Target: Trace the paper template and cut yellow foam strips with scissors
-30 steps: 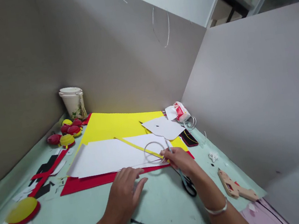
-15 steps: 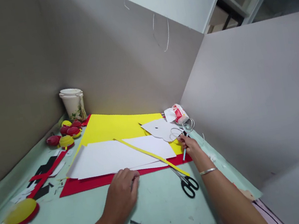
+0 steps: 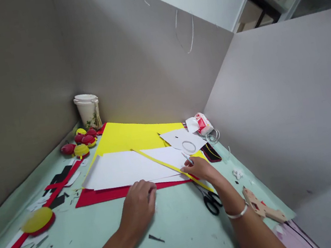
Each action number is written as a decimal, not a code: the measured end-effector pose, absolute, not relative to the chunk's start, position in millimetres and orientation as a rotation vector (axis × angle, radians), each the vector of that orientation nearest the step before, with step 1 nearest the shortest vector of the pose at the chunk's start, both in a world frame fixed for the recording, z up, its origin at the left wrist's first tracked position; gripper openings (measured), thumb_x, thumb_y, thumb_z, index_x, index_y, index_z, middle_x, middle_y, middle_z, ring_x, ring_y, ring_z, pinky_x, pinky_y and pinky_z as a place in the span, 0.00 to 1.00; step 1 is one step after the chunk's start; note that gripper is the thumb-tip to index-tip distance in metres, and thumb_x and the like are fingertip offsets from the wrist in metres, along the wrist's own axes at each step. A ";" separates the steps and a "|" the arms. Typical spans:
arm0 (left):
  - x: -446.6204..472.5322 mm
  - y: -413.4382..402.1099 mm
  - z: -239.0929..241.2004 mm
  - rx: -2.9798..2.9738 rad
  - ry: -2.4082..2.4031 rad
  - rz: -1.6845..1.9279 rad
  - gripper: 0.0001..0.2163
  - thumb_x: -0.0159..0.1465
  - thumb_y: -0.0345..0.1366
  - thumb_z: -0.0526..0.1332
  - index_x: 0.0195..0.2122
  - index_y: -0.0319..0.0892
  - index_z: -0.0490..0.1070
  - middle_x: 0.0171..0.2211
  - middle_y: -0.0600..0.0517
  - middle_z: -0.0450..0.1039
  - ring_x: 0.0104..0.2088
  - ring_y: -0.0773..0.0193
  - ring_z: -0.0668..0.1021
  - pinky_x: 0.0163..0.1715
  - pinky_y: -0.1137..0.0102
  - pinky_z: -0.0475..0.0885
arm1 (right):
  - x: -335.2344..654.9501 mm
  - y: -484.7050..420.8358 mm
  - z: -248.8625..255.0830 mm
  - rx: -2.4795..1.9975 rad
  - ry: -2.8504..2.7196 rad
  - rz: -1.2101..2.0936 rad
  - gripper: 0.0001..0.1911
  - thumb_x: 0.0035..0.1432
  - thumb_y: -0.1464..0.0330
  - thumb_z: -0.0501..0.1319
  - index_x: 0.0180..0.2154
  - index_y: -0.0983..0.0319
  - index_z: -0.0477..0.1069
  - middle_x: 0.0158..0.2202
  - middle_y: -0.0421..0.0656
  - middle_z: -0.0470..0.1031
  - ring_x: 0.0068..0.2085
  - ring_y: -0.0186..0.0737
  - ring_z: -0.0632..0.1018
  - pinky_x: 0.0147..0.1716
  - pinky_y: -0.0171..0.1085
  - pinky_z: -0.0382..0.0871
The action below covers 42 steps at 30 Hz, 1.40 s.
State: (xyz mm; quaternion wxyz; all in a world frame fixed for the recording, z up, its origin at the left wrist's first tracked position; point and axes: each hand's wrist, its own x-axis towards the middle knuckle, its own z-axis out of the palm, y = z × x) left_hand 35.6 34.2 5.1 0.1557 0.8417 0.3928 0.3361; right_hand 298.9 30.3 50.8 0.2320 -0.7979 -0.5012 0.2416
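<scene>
My right hand is closed on a slim light-blue pen whose pale end points up and left. It is over the right end of the white paper sheets, by a narrow yellow strip that slants across them. My left hand rests at the front edge of the red sheet, fingers loosely curled; no object shows in it. Beyond my right hand, a wire ring lies on a cut white paper shape. Black-handled scissors lie partly under the yellow strip.
A glue gun lies at right, near the table edge. A tissue pack and a wire coil are at the back right. Red and yellow rounded pieces sit before a white bucket. Paper scraps litter the left side.
My right hand has let go of the wire ring, now on the white paper shape, and come nearer and left with the pen. The left hand stays put; the view has shifted slightly.
</scene>
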 end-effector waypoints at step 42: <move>19.8 42.3 17.7 1.773 1.468 1.215 0.10 0.64 0.41 0.53 0.38 0.44 0.69 0.39 0.49 0.75 0.42 0.56 0.76 0.44 0.61 0.69 | 196.5 15.9 36.9 -1.939 -2.063 0.301 0.25 0.59 0.61 0.62 0.57 0.57 0.63 0.56 0.49 0.66 0.48 0.46 0.75 0.41 0.39 0.67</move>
